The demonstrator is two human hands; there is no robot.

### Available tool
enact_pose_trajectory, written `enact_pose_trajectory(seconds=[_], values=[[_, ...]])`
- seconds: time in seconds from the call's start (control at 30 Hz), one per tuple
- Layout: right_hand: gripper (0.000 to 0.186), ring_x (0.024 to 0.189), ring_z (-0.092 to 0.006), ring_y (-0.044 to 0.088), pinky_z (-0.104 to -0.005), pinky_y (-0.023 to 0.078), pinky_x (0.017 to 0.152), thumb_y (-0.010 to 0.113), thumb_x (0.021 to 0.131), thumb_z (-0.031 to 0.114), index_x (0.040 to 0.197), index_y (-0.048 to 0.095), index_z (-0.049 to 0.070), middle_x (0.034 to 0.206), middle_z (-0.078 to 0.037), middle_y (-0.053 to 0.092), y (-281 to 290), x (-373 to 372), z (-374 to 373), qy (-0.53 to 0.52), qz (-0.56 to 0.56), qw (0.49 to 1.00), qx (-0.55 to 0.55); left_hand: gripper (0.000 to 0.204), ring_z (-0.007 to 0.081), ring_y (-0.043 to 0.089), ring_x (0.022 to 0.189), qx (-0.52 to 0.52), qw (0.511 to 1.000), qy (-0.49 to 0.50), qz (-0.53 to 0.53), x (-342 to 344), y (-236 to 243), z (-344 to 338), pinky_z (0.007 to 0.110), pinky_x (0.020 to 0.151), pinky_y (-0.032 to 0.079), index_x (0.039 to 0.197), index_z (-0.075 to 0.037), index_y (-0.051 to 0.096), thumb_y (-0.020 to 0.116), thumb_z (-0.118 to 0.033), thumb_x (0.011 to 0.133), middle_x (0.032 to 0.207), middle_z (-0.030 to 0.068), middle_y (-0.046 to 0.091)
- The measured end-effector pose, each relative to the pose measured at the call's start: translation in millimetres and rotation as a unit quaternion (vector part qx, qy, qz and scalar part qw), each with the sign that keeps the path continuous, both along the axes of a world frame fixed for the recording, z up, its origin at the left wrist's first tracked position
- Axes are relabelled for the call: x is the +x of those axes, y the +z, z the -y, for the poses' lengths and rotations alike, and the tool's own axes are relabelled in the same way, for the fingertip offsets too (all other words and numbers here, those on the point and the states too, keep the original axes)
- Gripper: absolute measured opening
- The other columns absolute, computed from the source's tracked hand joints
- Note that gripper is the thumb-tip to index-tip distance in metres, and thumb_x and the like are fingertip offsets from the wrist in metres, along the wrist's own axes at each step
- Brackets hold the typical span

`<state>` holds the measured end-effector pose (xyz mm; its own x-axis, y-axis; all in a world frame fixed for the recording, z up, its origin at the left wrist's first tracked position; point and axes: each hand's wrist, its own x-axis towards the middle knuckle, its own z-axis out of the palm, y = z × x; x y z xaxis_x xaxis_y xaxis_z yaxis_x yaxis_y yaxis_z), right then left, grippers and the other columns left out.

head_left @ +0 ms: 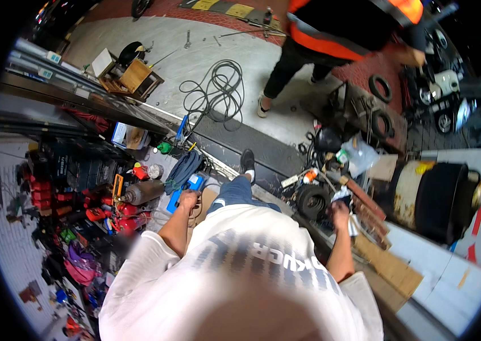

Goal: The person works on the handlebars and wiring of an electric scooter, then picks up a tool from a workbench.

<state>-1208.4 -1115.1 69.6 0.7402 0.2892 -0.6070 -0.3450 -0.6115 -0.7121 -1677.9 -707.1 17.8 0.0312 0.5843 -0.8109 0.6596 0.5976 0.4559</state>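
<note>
My left hand (pixel 190 198) hangs beside a blue tool case (pixel 184 192) on the left. Its fingers are small and partly curled, and I make out nothing held in them. On the other side my right hand (pixel 339 214) is low, next to a black tire (pixel 312 203) and a crumpled white piece (pixel 342 194). That hand is blurred, so whether it touches the white piece cannot be told. One dark shoe (pixel 247 161) of mine is forward, at the dark threshold strip (pixel 257 145).
A coiled black hose (pixel 217 94) lies on the floor ahead. A person in an orange vest (pixel 331 40) stands beyond it. A small wooden stool (pixel 135 77) is at far left. A grey gas cylinder (pixel 142 192) and piled tools line the left; a large drum (pixel 436 196) stands right.
</note>
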Motion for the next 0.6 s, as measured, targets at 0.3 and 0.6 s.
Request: enact_pose_trajectory(seconds=[0.3, 0.6], values=[[0.02, 0.082, -0.0308, 0.072, -0.0435, 0.058, 0.071, 0.064, 0.095, 0.027, 0.095, 0.07, 0.008, 0.091, -0.014, 0.074, -149, -50, 188, 0.338, 0.137, 0.898, -0.246, 0.021, 0.0196, 0.066, 0.064, 0.026, 0.995, 0.066, 0.066, 106, -10, -141, 0.036, 0.054, 0.05, 0.1, -0.001, 0.075, 0.073, -0.017, 0.087, 0.082, 0.009, 0.071], [0.012, 0.068, -0.0246, 0.066, -0.0404, 0.053, 0.059, 0.064, 0.098, 0.018, 0.093, 0.064, 0.007, 0.084, -0.006, 0.068, -64, 60, -14, -0.043, -0.1, 0.993, -0.048, 0.016, 0.0212, 0.065, 0.065, 0.037, 0.993, 0.085, 0.078, 108, -13, -163, 0.038, 0.051, 0.05, 0.098, -0.005, 0.07, 0.071, -0.018, 0.091, 0.079, 0.0091, 0.069]])
